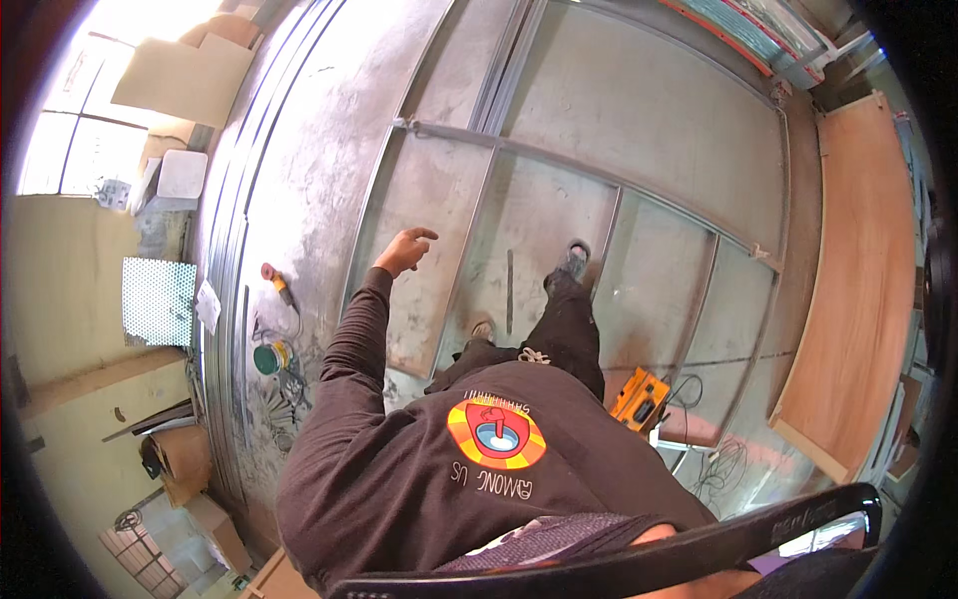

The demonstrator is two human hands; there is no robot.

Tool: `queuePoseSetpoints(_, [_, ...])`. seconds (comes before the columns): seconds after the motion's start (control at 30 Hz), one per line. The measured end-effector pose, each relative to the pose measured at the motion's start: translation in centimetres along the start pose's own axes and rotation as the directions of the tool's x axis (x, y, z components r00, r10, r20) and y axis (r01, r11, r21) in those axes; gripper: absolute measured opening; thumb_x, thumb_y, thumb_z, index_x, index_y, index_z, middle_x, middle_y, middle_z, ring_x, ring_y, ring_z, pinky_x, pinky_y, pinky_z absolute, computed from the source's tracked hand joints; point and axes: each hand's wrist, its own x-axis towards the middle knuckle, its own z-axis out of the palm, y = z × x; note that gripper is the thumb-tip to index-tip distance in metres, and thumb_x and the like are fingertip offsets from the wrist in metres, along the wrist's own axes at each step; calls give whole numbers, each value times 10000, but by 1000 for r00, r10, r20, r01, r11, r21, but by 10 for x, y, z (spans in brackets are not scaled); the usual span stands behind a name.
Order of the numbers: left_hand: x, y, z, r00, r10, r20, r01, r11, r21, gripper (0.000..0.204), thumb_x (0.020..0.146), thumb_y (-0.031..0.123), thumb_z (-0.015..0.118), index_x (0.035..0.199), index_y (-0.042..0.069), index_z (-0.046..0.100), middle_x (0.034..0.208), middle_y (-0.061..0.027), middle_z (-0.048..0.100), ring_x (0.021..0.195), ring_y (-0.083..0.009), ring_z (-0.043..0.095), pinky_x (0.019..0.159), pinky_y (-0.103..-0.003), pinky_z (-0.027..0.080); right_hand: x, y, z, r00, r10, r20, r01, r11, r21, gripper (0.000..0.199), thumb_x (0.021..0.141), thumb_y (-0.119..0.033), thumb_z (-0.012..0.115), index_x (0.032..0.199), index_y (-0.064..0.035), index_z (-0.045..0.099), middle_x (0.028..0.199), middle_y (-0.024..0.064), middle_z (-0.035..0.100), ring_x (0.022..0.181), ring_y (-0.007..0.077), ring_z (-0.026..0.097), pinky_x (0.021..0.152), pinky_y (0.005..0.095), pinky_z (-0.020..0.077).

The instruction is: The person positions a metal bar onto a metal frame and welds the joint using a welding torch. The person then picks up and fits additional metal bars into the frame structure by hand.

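My left hand [404, 250] hangs over the floor with its index finger stretched out, and nothing shows in it. It is above a welded metal frame [431, 130] of thin bars that lies flat on the grey floor. One shod foot [574, 258] rests inside the frame near a crossbar, and the other shoe [483, 329] is farther back and to the left. Between my feet is a loose dark metal strip [510, 292]. No part of my right hand appears in the picture.
An angle grinder [277, 284] and a green-and-yellow round item [269, 357] with a cable lie at left, beside long metal profiles [239, 240]. A yellow machine case [639, 399] with cables stands at right. Beyond it is a long wooden panel [856, 290]. Cardboard [185, 85] leans far left.
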Motion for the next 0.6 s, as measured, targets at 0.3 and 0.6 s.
queuePoseSetpoints(0.3, [63,-119,29,968,-230,102,195,943,271,376,899,270,569,1200,82,693,1038,-90,702,916,-252,673,683,-436,607,246,-197,-251,983,-37,178,-100,708,700,238,991,-241,558,959,-17,632,762,58,634,693,154,621,633,342,525])
queuePoseSetpoints(0.6, [166,49,71,798,-578,173,601,786,-147,305,804,194,648,1082,118,748,915,-68,678,741,-213,621,610,-407,565,460,-365,-670,928,-173,-329,269,924,274,320,1000,-262,582,1167,7,627,897,47,680,757,135,631,681,288,520])
